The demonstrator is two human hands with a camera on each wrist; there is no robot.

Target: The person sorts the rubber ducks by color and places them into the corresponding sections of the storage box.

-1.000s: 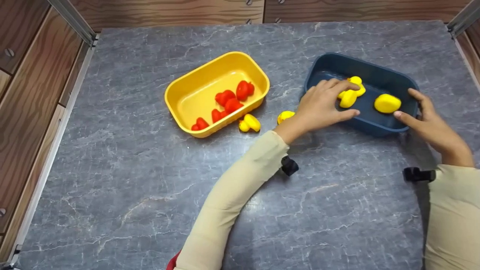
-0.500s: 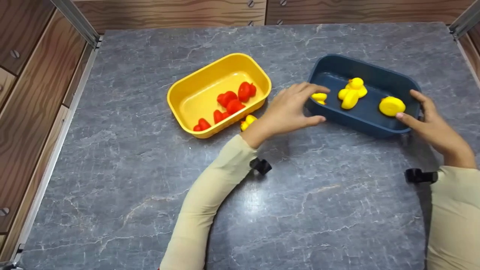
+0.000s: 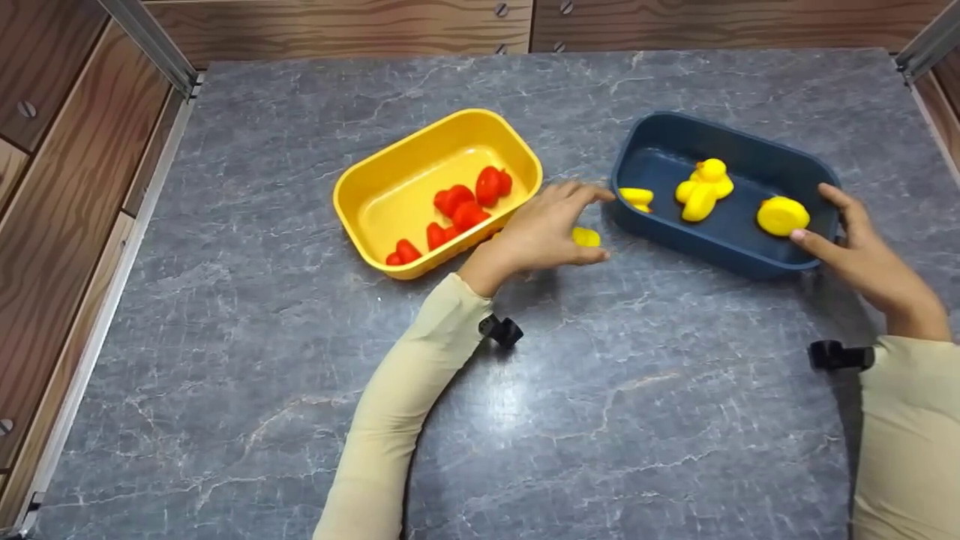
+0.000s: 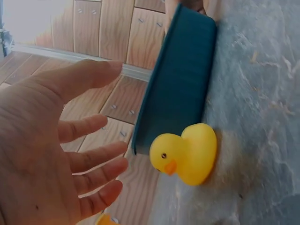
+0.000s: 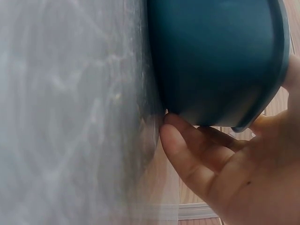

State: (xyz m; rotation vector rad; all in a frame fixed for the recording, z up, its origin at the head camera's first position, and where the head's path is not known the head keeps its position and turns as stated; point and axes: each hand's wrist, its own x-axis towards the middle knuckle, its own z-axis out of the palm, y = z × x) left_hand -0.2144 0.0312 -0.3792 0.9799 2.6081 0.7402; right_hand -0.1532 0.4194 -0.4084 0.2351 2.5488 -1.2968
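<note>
My left hand is held over the table with its fingers spread and nothing between them. Beside it sits a yellow rubber duck, partly covered by the hand in the head view and apart from the fingers in the left wrist view. At the right, my right hand grips the end of a dark blue bin, thumb over the rim and fingers against the outer wall. Inside that bin lie several yellow ducks, one near the right end, some in the middle, and one at the left.
A yellow bin holding several red ducks stands left of my left hand. A small yellow piece shows at the bottom of the left wrist view. Wood-patterned walls border the grey marbled table.
My left hand has drawn left out of the blue bin, leaving a duck at its left end, and now hovers by the duck on the table. The right hand keeps its place on the bin.
</note>
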